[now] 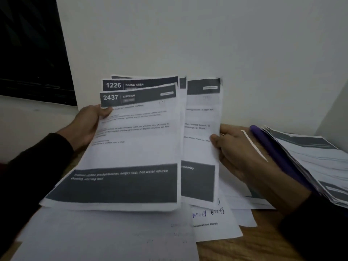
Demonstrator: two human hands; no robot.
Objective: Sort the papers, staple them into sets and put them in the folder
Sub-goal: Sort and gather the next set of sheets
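My left hand grips the left edge of a fanned bunch of printed sheets; the front one reads "2437 KITCHEN", the one behind "1226 DINING AREA". My right hand pinches the right edge of another sheet, pulled a little to the right from behind the bunch. All these sheets are held upright above the table. A purple folder lies at the right with a stack of papers on it. No stapler is in view.
Loose white sheets cover the wooden table below my hands, one with handwriting. A white wall stands close behind. A dark window is at the upper left.
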